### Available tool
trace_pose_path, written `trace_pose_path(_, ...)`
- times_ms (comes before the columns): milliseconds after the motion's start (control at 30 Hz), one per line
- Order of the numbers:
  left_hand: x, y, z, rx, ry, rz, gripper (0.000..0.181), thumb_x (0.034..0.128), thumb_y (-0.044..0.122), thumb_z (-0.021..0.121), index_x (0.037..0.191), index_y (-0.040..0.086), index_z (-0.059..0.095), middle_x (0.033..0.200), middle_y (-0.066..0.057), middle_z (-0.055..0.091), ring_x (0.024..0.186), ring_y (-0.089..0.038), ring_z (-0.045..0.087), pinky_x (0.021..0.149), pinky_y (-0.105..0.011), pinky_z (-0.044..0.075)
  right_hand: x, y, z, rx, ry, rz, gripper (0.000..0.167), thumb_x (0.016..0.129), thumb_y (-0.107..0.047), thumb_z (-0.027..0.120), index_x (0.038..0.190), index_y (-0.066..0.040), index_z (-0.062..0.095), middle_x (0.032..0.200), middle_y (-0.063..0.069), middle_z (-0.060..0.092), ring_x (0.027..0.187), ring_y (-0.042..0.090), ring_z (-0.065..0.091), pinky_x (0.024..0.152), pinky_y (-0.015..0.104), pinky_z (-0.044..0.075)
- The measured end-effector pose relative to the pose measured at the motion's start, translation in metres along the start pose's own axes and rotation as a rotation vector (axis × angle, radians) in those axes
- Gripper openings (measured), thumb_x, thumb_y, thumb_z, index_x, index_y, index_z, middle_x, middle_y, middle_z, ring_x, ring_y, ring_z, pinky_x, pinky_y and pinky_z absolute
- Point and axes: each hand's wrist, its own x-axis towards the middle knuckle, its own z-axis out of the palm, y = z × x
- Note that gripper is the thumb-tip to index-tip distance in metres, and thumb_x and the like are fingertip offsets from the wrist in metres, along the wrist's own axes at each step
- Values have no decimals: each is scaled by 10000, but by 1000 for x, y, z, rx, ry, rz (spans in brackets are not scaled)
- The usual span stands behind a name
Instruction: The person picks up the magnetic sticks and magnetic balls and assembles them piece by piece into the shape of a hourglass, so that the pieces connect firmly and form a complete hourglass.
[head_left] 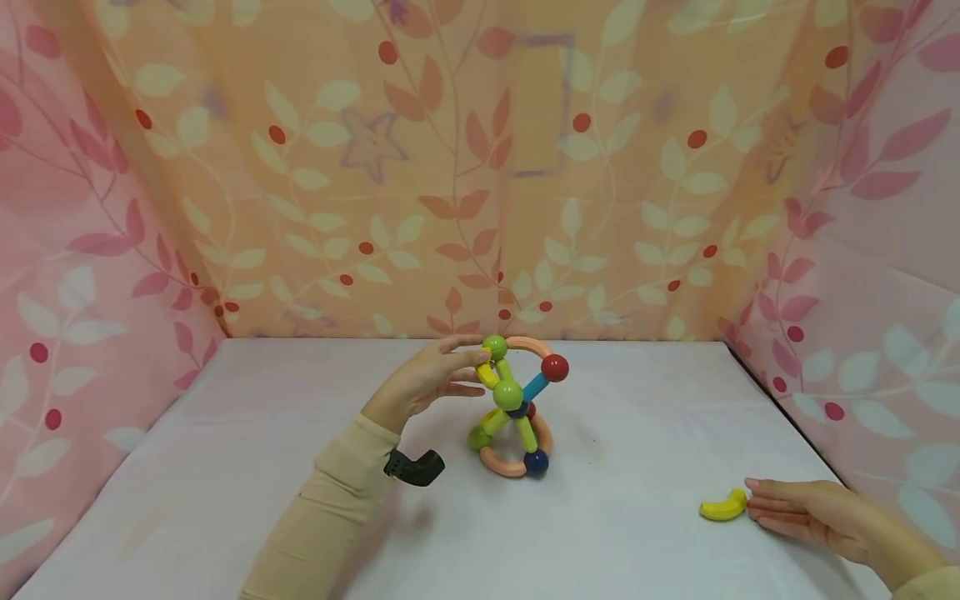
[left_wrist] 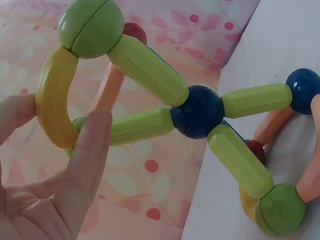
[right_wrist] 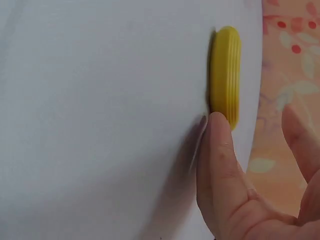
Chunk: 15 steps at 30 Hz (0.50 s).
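Note:
A model of magnetic sticks and balls (head_left: 507,396) stands on the white table, two rings joined by green and blue sticks at a dark blue ball (left_wrist: 197,111). My left hand (head_left: 435,379) is at its upper left. In the left wrist view, finger and thumb pinch a yellow curved stick (left_wrist: 56,97) below a green ball (left_wrist: 91,27). Far to the right, another yellow curved stick (head_left: 723,506) lies on the table. The fingertips of my right hand (head_left: 813,515), straight, touch its near end; the thumb stands apart from it in the right wrist view.
The white table (head_left: 615,533) reaches back to an orange leaf-patterned curtain (head_left: 480,167). Pink patterned cloth walls (head_left: 67,250) rise at both sides. A black curved piece (head_left: 416,468) sticks out beside my left wrist.

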Motion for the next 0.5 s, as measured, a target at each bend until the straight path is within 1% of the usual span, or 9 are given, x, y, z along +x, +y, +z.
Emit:
trace_pose_path(67,0,0,0,-12,-2,-4,559,983,219,617,1481,81,403,1354,-194,546,982,-214,684,879,-374,599,5,4,5,30,-1,0,231,1002,-136,591,1056,52,714,1000,38,743,935,164,723,892,336,586)
trace_pose_path(133,-1,0,1,-23,-1,-8,553,983,212,617,1477,77,408,1341,-191,552,964,-202,685,870,-359,601,10,4,12,15,32,-3,201,982,-123,621,1026,43,724,968,19,746,900,138,723,866,317,594)
trace_pose_path(167,-1,-1,1,-27,2,-11,551,983,211,619,1476,80,413,1336,-186,554,960,-198,685,866,-351,602,11,4,16,-15,51,-7,191,970,-125,638,1017,37,729,949,12,744,875,120,720,848,300,598)
trace_pose_path(233,-2,-1,2,-30,7,-10,548,982,211,621,1475,84,415,1327,-178,557,961,-194,681,862,-341,603,15,2,25,-114,96,-23,197,947,-145,673,1006,37,724,909,-4,736,813,88,708,801,265,604)
trace_pose_path(367,-4,-2,3,-44,7,-9,540,985,210,620,1472,88,423,1329,-176,567,970,-201,682,872,-349,600,24,-4,46,-324,196,-52,275,907,-182,720,1011,70,683,836,-14,719,725,70,673,721,236,605)
trace_pose_path(400,-4,-2,3,-49,5,-9,538,986,206,617,1473,86,422,1331,-178,570,968,-200,684,873,-350,600,26,-6,51,-353,210,-56,287,906,-181,718,1014,80,670,831,-16,719,722,77,671,715,243,606)
trace_pose_path(433,-4,-2,3,-55,5,-11,539,986,204,617,1474,85,422,1331,-180,574,962,-197,688,872,-350,600,29,-8,56,-359,216,-59,282,904,-170,716,1015,84,667,828,-15,720,729,84,672,714,251,609)
trace_pose_path(467,-5,-1,4,-60,5,-14,540,985,201,617,1475,85,422,1331,-179,578,954,-192,692,867,-347,601,31,-11,60,-356,205,-66,284,909,-163,706,1030,91,669,834,-14,724,743,91,677,719,260,610)
trace_pose_path(500,-5,-1,4,-64,6,-17,542,985,198,616,1478,84,420,1331,-179,581,943,-184,695,861,-342,602,34,-14,64,-330,181,-76,272,916,-147,695,1040,94,672,848,-11,730,762,98,686,731,271,613)
